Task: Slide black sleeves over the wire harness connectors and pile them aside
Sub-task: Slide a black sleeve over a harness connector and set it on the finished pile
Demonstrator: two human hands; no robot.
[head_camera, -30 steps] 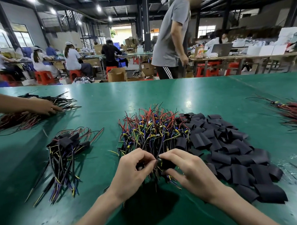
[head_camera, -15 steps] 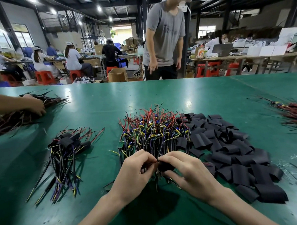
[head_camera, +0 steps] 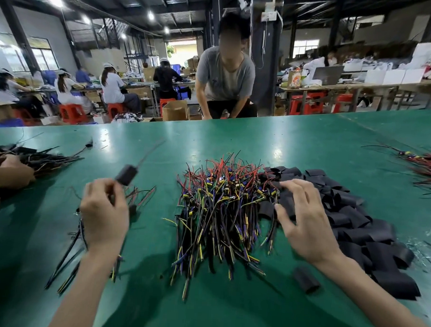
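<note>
Held sleeved harness (head_camera: 125,175) gripped in left hand (head_camera: 104,214); hovered right hand (head_camera: 305,223), fingers spread and empty, directly over sleeves (head_camera: 351,202), nearer than left.

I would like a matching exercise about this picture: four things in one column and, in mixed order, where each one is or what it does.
Things
1. left hand
2. right hand
3. heap of bare wires
4. single black sleeve

Place or state
A. lies alone on the green table, beside the right forearm
B. fingers spread over the heap of black sleeves
C. holds up a sleeved wire
D. lies between the two hands

Pairs: 1-C, 2-B, 3-D, 4-A
</note>
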